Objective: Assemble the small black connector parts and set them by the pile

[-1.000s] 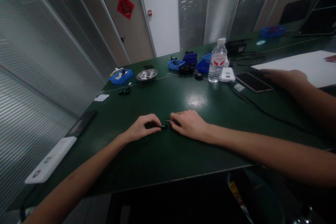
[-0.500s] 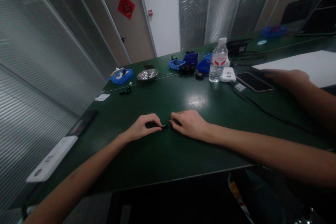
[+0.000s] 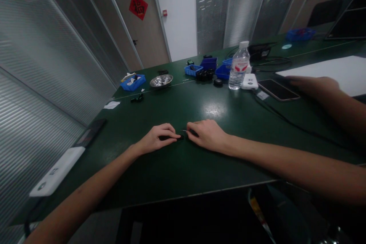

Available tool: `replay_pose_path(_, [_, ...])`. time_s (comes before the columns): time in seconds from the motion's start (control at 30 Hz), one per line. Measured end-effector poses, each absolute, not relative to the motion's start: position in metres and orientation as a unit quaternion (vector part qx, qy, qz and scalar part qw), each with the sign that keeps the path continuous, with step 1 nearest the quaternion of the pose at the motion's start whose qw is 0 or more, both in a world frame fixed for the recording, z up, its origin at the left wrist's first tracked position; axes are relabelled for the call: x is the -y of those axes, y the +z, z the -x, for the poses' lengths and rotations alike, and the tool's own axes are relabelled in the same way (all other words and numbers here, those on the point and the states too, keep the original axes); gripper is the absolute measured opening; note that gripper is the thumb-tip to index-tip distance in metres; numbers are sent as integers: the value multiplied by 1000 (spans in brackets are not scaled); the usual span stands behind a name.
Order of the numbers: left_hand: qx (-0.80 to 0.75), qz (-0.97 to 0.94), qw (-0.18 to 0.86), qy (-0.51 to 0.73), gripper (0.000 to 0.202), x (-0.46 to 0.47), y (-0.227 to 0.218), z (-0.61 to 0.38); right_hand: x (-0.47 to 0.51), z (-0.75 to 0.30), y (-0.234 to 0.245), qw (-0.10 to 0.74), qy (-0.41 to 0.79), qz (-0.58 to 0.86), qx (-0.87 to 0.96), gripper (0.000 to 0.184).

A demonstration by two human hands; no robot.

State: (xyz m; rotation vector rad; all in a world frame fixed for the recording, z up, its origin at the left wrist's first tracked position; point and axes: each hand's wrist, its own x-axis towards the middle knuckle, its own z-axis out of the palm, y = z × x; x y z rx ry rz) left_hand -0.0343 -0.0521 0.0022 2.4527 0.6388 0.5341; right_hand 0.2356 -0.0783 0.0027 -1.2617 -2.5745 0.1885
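Observation:
My left hand point(image 3: 157, 138) rests on the dark green table point(image 3: 177, 167) with its fingers pinched round a small black part point(image 3: 179, 136). My right hand point(image 3: 206, 135) lies just to the right of it, fingers closed on a thin metal tool point(image 3: 186, 131) whose tip points at the part. The two hands almost touch. What the part is stays too small and dark to tell.
At the back stand blue bins point(image 3: 132, 82), a metal bowl point(image 3: 161, 80), a water bottle point(image 3: 238, 66), a white box point(image 3: 248, 82) and a phone point(image 3: 278, 89). Another person's hand point(image 3: 313, 84) rests at the right by a white sheet point(image 3: 337, 69). A cable point(image 3: 288, 122) crosses the table.
My left fingers have slid slightly right over the small part, hiding more of it. The right hand has hardly moved.

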Motion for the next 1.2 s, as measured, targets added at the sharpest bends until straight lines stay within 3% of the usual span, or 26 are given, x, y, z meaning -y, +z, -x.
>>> replay_pose_path(0.47, [-254,-920,217,203,28,53,0,32,78,-235,2,136,65,439,886,23])
replay_pose_path(0.77, [-259,-912,253,191,33,56,6,31,79,-235,4,131,75,436,887,21])
replay_pose_path(0.93, [-254,-911,255,202,23,56,4,30,79,-236,4,128,76,439,886,22])
replay_pose_path(1.2, [-266,-912,236,205,24,53,0,28,79,-235,5,129,74,437,887,23])
